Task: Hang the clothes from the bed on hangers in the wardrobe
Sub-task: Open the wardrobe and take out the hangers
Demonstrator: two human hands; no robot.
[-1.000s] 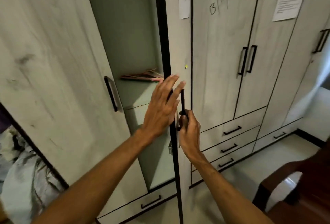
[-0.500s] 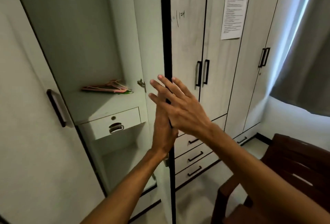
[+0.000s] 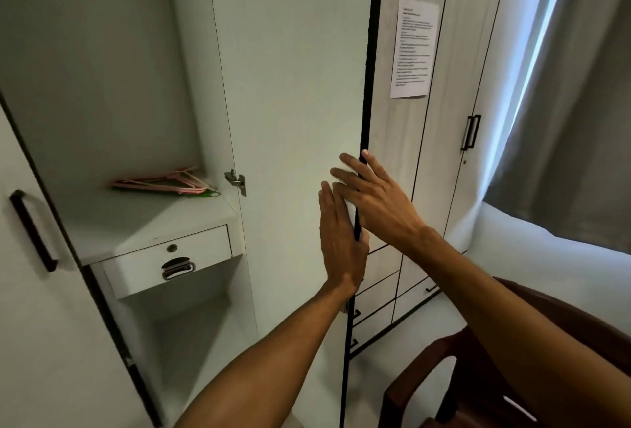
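1. An open wardrobe fills the left half of the frame, its pale inner walls bare above a shelf at middle left.
2. A flat pile of pink hangers, with a bit of green beneath, lies on that shelf against the back wall, towards its right end.
3. Just under the shelf sits a small drawer with a keyhole and a metal pull; below it is an open recess.
4. At the far left edge, the other door leaf stands swung out, with a black bar handle on it.
5. The open door runs down the centre of the frame, inner face towards the camera, dark edge on its right, and a metal hinge where it meets the cabinet.
6. The left hand lies flat on the door's inner face near that edge, fingers straight and together, grasping nothing.
7. The right hand crosses the dark edge just above it, fingers spread and straight, fingertips resting on the door, curled round nothing.
8. To the right are closed neighbouring wardrobes with a printed paper notice stuck on, paired black handles and low drawers.
9. A grey curtain hangs at upper right, with bright light at its edge.
10. A dark brown wooden chair stands at lower right.
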